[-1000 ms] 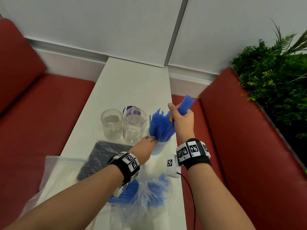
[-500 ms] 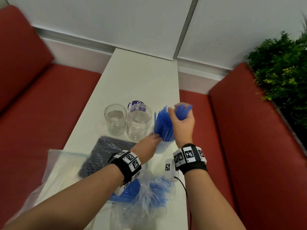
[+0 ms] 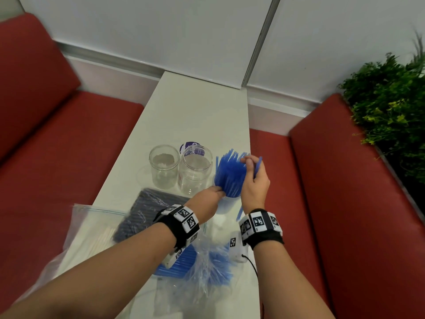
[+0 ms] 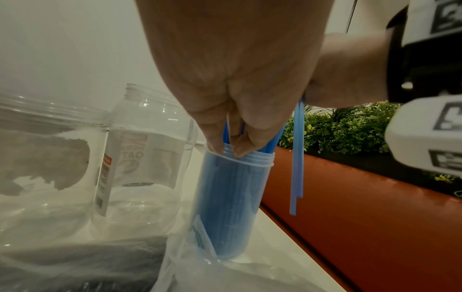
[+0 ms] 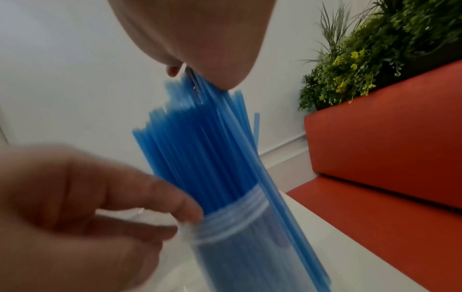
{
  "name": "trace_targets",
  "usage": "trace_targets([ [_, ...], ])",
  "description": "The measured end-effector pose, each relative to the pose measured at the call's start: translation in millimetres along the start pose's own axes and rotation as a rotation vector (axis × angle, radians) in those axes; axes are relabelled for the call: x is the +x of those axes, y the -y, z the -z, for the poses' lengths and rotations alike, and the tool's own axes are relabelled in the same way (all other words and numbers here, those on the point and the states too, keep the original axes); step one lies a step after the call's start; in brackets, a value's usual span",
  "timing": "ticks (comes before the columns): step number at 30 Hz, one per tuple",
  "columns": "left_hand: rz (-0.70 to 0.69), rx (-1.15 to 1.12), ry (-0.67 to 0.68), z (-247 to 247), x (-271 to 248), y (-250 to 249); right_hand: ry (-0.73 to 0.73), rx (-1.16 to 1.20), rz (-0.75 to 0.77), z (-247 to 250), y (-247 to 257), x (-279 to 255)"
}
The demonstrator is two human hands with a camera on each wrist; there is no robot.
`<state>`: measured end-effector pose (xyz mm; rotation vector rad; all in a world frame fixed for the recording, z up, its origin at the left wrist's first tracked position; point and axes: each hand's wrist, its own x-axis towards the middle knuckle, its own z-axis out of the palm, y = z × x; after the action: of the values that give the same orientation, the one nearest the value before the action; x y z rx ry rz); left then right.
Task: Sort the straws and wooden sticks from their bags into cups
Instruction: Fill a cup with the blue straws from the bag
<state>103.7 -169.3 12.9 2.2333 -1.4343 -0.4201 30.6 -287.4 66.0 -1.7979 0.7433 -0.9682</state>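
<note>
Blue straws: thin plastic tubes, judged very light, springy, smooth and apt to slide or fan out; best taken as a bundle near the upper ends. Too many to count; most stand packed in the right-hand cup on the table; two hang outside its rim

Right hand: fingers curled, pinching the straw tops and the two strays

Left hand: fingertips at the cup's rim, pinching it to steady it

Cups: three clear ones in a row; the other two, left cup and middle cup, hold no straws

Bags: three. One nearest, with blue straws remaining; one of dark straws; one with pale sticks, count not legible
</note>
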Motion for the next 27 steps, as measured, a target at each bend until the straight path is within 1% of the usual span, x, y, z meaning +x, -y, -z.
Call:
trace_targets([
  [4, 0.033, 0.000, 0.056, 7.8, -0.4, -3.5, -0.109, 0.195, 0.024, 4.6, 26.2, 19.3],
  [9, 0.039, 0.052, 0.078, 13.9, -2.1, -5.8, -0.271, 0.332, 0.035, 10.3, 57.2, 40.5],
  [13, 0.041, 0.079, 0.099, 18.1, -0.4, -6.4, -0.297, 0.417, 0.071, 9.2, 66.3, 53.1],
  [16, 0.056, 0.084, 0.112, 20.0, 1.5, -5.7, -0.286, 0.362, 0.068, 0.3, 56.5, 46.4],
  [20, 0.050, 0.046, 0.098, 21.8, 1.6, -4.1, -0.191, 0.183, 0.015, -6.5, 19.3, 18.7],
  [23, 0.048, 0.031, 0.100, 23.6, 3.4, -5.1, -0.135, 0.005, 0.028, -4.8, 2.8, 8.3],
  [25, 0.074, 0.046, 0.109, 26.1, 5.4, -5.5, -0.136, -0.086, 0.083, -0.7, 4.0, 10.2],
  [27, 0.089, 0.055, 0.110, 28.6, 6.8, -5.0, -0.163, -0.124, 0.215, 4.8, 8.9, 17.2],
])
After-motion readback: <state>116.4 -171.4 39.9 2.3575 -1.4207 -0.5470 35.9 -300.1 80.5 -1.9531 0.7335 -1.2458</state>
